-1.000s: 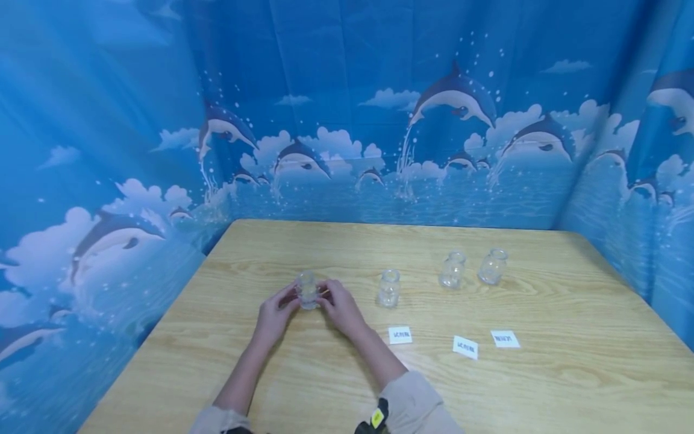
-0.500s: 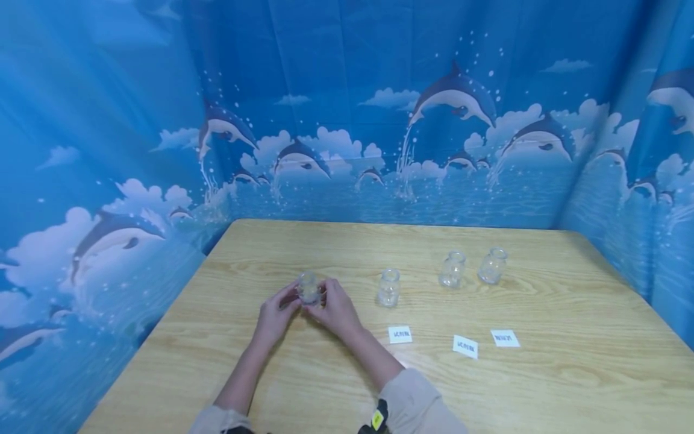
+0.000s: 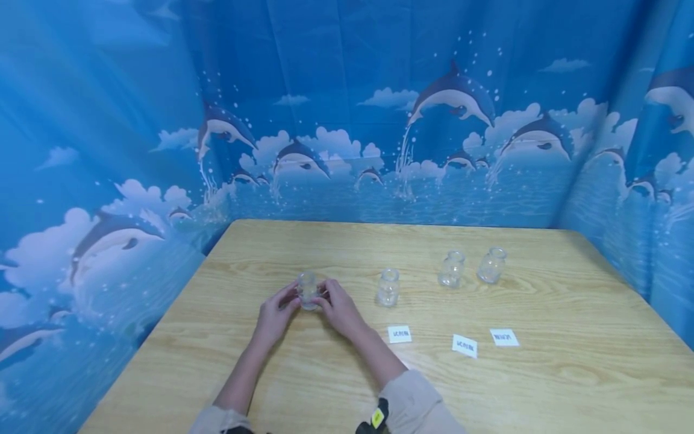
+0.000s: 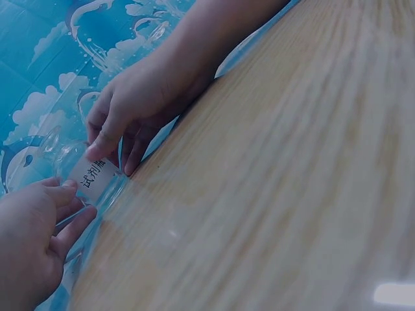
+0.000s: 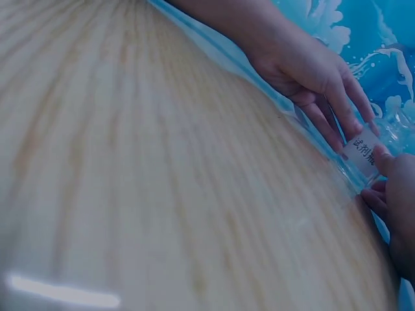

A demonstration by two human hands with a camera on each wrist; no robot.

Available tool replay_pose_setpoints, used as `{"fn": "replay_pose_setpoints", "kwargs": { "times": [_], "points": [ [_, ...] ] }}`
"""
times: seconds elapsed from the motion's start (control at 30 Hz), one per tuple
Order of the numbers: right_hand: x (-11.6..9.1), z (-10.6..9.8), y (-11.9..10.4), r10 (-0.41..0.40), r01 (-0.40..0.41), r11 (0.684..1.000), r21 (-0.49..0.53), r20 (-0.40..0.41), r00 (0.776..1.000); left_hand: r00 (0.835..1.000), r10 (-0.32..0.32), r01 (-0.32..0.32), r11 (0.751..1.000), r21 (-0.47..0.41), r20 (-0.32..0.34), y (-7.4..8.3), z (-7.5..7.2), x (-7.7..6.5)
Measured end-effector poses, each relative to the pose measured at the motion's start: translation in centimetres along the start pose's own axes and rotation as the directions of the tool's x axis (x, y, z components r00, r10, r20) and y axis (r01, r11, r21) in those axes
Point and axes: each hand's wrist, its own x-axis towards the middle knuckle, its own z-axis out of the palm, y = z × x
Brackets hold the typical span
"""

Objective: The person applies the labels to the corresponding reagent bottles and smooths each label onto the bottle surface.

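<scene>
Between both hands stands a small clear glass bottle (image 3: 307, 284), left of the table's middle. A white label (image 4: 91, 178) with dark printed characters lies against its side. My left hand (image 3: 274, 316) holds the bottle from the left, its thumb at the label's edge in the left wrist view. From the other side, my right hand (image 3: 341, 310) grips the bottle. Its thumb presses the label's other edge, clearly seen in the right wrist view, where the label (image 5: 361, 152) lies between both hands. The fingers behind the bottle are partly hidden.
Right of the hands stands one glass bottle (image 3: 388, 288). Farther back are two more, a glass bottle (image 3: 452, 269) and another glass bottle (image 3: 491, 266). Nearer lie a white label (image 3: 399, 334), a tilted label (image 3: 464, 346) and a third label (image 3: 504, 337). A dolphin-print curtain (image 3: 347, 120) surrounds the table.
My right thumb moved inward across the lower bottle half a second ago and has since shifted back to the right. The left hand stays on the bottle. The other bottles and labels stay put.
</scene>
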Motion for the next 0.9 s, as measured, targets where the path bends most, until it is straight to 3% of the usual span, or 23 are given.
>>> {"fn": "replay_pose_setpoints", "kwargs": {
  "times": [0.37, 0.7, 0.83, 0.9],
  "points": [
    [0.2, -0.1, 0.5, -0.044, 0.044, 0.999, 0.017, -0.001, 0.999, 0.999, 0.024, -0.024, 1.000, 0.007, -0.024, 0.1, 0.2, 0.0],
    [-0.1, -0.1, -0.2, 0.062, -0.061, 0.991, 0.122, -0.012, 0.998, 1.000, 0.006, -0.005, 1.000, 0.025, -0.021, 0.1, 0.3, -0.1],
    [-0.2, -0.1, -0.3, 0.068, -0.060, 0.994, 0.091, -0.080, 0.994, 0.998, 0.010, -0.010, 1.000, -0.001, -0.065, 0.2, 0.2, 0.0],
    [-0.4, -0.2, -0.5, 0.076, -0.066, 0.994, 0.085, -0.120, 0.990, 0.992, 0.042, -0.046, 0.998, -0.034, -0.118, 0.4, 0.1, 0.1]
  ]
}}
